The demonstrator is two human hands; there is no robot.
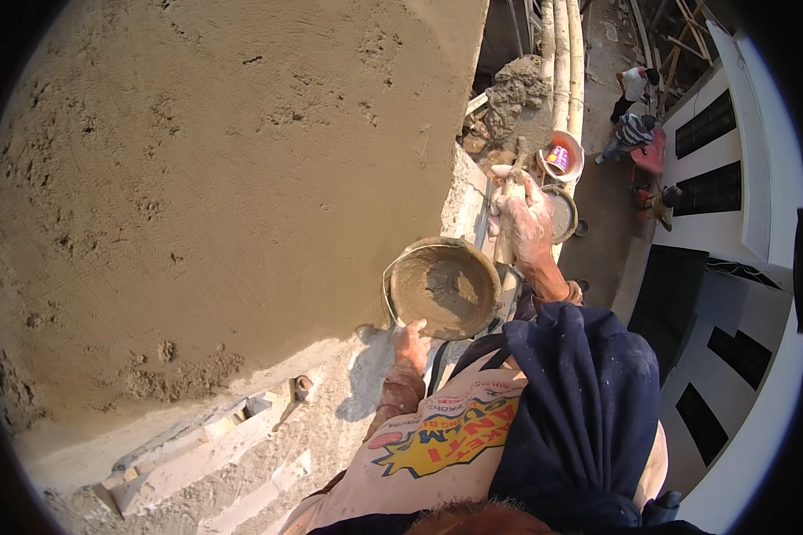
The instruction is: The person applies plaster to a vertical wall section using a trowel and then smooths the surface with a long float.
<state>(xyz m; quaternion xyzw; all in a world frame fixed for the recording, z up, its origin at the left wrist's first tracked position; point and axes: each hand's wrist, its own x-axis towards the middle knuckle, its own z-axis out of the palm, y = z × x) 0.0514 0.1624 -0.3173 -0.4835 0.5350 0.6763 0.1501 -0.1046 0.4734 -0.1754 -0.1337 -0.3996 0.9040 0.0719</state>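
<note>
My left hand (410, 346) has its fingers closed on the near rim of a mortar-smeared bucket (473, 323), which has a thin wire handle. Grey-brown wet mortar (446, 290) lies inside it. To the right and farther up, my right hand (528, 227) is wrapped around a pale, mortar-caked stick (506, 242). Whether that stick is a tool handle or part of a pole, I cannot tell. A broad mortar-coated surface (268, 196) fills the left, smooth near the bucket and rough with pits farther left.
Beyond my right hand are a bucket of mortar (563, 214), an orange-and-white bucket (573, 143) holding a purple packet, and a mortar heap (517, 94). Pale poles (561, 62) run alongside. Several people stand far below near a red wheelbarrow (651, 153). A white building (758, 169) borders the right.
</note>
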